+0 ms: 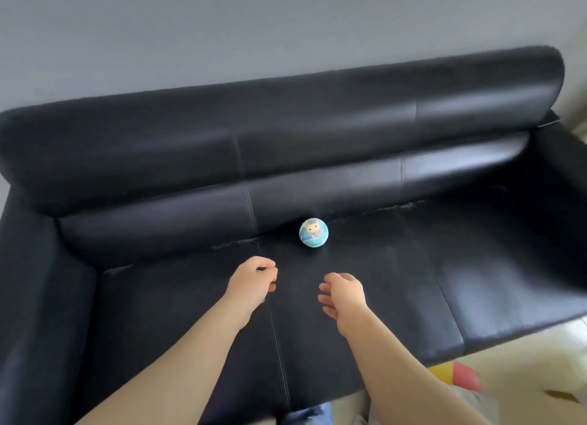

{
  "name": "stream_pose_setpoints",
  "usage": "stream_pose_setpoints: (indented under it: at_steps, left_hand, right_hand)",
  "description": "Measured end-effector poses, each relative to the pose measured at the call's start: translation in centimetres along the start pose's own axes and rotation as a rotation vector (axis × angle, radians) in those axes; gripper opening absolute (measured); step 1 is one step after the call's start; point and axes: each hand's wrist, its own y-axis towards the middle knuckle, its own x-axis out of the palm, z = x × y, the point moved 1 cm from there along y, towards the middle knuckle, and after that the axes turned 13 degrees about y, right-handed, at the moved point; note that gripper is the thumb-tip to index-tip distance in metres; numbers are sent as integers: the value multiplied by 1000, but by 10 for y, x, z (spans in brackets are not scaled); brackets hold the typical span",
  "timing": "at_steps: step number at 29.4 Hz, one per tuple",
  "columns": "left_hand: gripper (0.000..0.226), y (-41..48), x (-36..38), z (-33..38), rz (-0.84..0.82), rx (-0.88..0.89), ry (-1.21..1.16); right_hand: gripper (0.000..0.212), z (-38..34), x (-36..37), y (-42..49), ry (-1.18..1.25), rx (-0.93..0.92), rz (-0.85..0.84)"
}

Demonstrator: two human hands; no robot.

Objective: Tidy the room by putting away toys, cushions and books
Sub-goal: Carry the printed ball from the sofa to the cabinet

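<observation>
The sofa [349, 132] is black leather or a leather-like covering, smooth, with a soft sheen that catches pale light along the backrest rolls and the right of the seat. Its seams [276, 345] are stitched in fine lines. Along the seat's rear edge [235, 242] the coating looks cracked and rough. The ball [313, 233] is smooth and slightly glossy, with a printed blue and white skin. The wall [222, 27] is matt grey and even.
</observation>
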Motion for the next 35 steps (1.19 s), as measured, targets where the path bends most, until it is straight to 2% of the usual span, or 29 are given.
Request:
stream_pose_setpoints:
  at_steps: [2,6,7,12,15,17,19,23,25,29,33,35]
  left_hand:
    - [18,75,11,32,-9,-71,-21]
    - [18,140,23,65,-63,-201,-113]
    - [17,156,24,72,-64,-247,-138]
    - [12,269,41,73,-108,-416,-130]
    - [13,301,51,64,-140,-472,-117]
    - [12,319,57,60,-153,-492,-114]
    - [17,329,60,53,-157,-511,-114]
    - [11,336,68,34,-162,-562,-141]
    - [17,336,68,32,-133,-548,-182]
    - [25,318,53,35,-51,-511,-297]
    - [23,276,37,68,-146,-416,-546]
    - [27,246,27,85,-184,-363,-581]
  right_hand:
    - [15,-44,27,75,-70,6,22]
    - [5,-78,56,153,-298,-47,22]
    - [10,-82,63,170,-365,-53,24]
    - [69,-84,111,276,-554,-29,49]
    - [91,-77,123,315,-610,-1,28]
    - [97,-70,127,341,-584,21,46]
    - [95,-62,127,357,-542,44,64]
    - [89,-46,122,370,-516,31,116]
    - [88,-44,126,367,-395,46,126]
    - [81,-43,137,320,-81,148,-77]
    - [73,-64,123,240,85,38,-270]
    - [56,-77,113,195,217,-31,-319]
